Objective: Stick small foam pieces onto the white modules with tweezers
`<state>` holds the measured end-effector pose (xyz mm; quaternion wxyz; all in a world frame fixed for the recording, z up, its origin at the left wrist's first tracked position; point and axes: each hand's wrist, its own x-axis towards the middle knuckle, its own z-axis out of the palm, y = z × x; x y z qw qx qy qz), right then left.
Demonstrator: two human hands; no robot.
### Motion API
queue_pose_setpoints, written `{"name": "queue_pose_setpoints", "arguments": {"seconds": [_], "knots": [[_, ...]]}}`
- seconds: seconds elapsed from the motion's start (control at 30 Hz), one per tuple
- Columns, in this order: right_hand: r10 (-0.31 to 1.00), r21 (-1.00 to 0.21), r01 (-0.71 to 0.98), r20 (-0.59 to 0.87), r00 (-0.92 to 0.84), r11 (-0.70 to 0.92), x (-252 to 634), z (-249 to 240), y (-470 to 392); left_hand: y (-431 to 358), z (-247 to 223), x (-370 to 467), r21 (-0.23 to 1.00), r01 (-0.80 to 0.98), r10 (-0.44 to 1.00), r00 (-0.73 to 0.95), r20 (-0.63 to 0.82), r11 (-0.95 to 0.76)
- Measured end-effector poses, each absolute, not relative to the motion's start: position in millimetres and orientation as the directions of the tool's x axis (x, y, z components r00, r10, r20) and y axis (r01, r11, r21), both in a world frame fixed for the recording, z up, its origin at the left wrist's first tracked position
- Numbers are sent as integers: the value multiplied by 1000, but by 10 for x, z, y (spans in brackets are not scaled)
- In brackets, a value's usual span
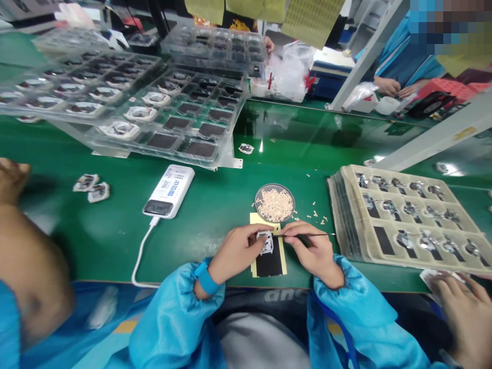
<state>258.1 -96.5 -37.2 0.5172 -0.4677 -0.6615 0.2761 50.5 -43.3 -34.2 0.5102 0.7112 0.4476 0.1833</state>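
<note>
My left hand [240, 249] has its fingers closed on a small white frame-like part [266, 243] with dark pieces inside. The part is held over a black pad [269, 265] with a yellow border. My right hand [312, 249] pinches thin dark tweezers [313, 234], whose tip reaches the right side of the white part. Just behind my hands a round grey dish [257, 211] holds a heap of tiny beige pieces [274, 204]. More such pieces lie scattered on the green table [230, 197] to the right of the dish.
Stacked cream trays [372, 220] of metallic parts stand at right. A white power bank [169, 192] with a cable lies left of centre. Clear trays [169, 138] rest on a raised rack behind. Other people's hands show at the left edge [13, 177] and lower right [461, 307].
</note>
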Motion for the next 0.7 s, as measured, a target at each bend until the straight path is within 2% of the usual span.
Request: {"name": "queue_pose_setpoints", "arguments": {"seconds": [0.33, 0.5, 0.7], "knots": [[896, -825, 364, 437, -74, 432, 2571, -369, -968, -443, -355, 495, 887, 447, 829, 535, -160, -118], [889, -837, 324, 456, -32, 441, 2578, -343, -1011, -434, -352, 484, 892, 430, 826, 547, -135, -139], [890, -809, 402, 454, -35, 429, 2575, -343, -1030, -420, -321, 479, 923, 362, 813, 573, -109, -132]]}}
